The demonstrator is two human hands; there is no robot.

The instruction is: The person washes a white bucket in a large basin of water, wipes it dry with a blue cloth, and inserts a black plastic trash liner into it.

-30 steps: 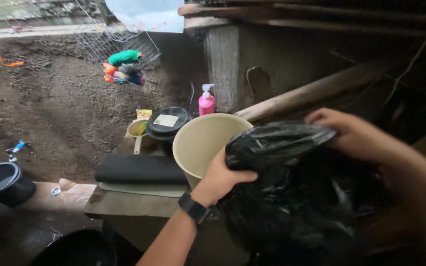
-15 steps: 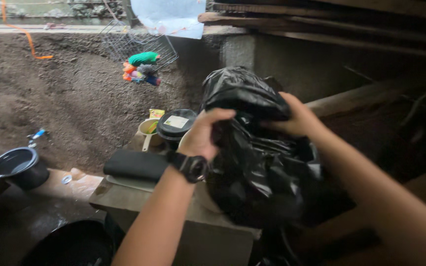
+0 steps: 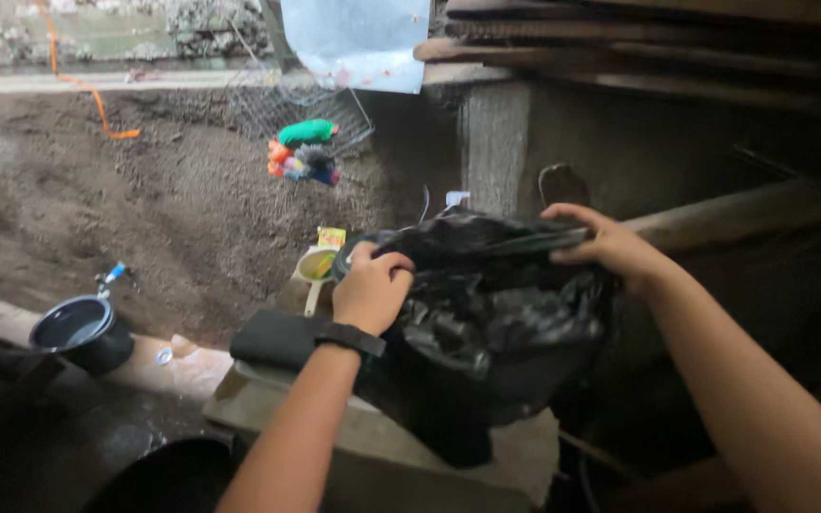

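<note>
Above the concrete slab's edge (image 3: pixel 268 418), left hand (image 3: pixel 370 285) and right hand (image 3: pixel 605 245) both clenched on black plastic bag (image 3: pixel 486 323).

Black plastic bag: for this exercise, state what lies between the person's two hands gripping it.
In the head view, only the bunched top edge of the black plastic bag stretches between left hand and right hand.

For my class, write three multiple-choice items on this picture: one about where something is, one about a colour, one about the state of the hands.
1. Where is the dark pot?
A. on the ledge at left
B. inside the bag
C. hanging on the wall

2. What colour is the bag?
A. white
B. black
C. red

3. How do the hands stand?
A. both free
B. one grips
C. both grip the bag

A: the dark pot sits on the ledge at left.
B: the bag is glossy black.
C: left hand and right hand each clutch its top edge.
</note>
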